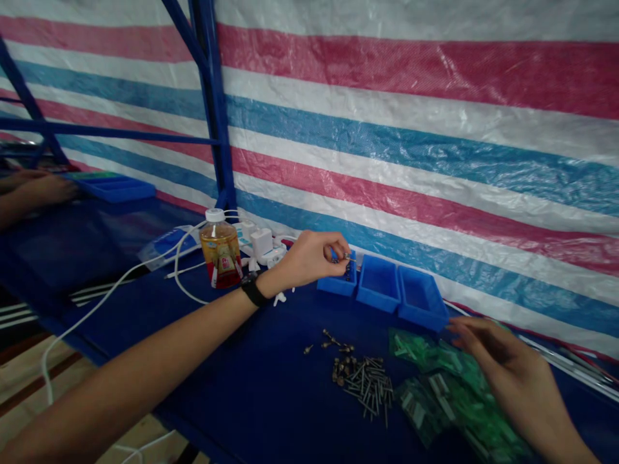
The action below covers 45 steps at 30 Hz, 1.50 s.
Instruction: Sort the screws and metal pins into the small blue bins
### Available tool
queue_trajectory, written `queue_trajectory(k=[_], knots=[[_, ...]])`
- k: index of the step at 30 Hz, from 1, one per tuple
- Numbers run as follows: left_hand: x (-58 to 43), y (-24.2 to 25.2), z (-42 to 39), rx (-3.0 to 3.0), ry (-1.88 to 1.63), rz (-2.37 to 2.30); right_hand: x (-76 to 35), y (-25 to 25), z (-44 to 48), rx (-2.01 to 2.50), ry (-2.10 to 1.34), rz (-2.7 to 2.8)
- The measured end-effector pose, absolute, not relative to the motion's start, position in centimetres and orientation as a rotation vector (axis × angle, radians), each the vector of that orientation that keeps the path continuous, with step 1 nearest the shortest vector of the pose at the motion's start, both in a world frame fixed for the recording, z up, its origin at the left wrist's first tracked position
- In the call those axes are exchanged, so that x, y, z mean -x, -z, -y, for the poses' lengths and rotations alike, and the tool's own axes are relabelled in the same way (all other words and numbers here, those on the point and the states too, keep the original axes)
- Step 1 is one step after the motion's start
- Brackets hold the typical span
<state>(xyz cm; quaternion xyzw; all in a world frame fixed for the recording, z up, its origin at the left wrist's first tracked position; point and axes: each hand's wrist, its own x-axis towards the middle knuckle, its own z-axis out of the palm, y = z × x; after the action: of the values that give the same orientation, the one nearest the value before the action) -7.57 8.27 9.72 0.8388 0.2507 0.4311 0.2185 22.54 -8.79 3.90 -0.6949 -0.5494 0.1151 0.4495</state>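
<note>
Above the leftmost blue bin (333, 285), my left hand (316, 258) pinches a small metal pin (351, 260) between thumb and fingertips. Several small dark metal pieces lie in that bin, partly hidden by the hand. Two more blue bins (380, 298) stand in a row to its right. My right hand (515, 367) is at the right, over green plastic bags (464, 399), its slightly blurred thumb and forefinger tips brought together near the rightmost bin (425, 316). What they hold, if anything, is too small to see. A pile of metal pins (367, 383) with thick brownish ends lies on the table between my arms.
A drink bottle (221, 251) with a white cap, white plugs (262, 243) and a looping white cable (116, 283) are on the left. Behind the table hangs a striped sheet (411, 161) beside a blue metal post (213, 96). Another person's hands (46, 188) are at far left.
</note>
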Motion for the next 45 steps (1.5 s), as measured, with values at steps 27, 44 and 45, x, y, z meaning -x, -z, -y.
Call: queue_trajectory(k=[27, 44, 45], knots=[[7.7, -8.6, -9.9, -2.998, -0.645, -0.844, -27.8, -0.6, 11.5, 1.852, -0.011, 1.290], [9.0, -2.7, -8.1, -2.947, -0.630, -0.830, -15.8, 0.2, 9.6, 1.306, -0.008, 2.293], [9.0, -2.8, -8.1, -2.940, -0.642, -0.836, -15.8, 0.2, 9.6, 1.315, -0.045, 2.240]])
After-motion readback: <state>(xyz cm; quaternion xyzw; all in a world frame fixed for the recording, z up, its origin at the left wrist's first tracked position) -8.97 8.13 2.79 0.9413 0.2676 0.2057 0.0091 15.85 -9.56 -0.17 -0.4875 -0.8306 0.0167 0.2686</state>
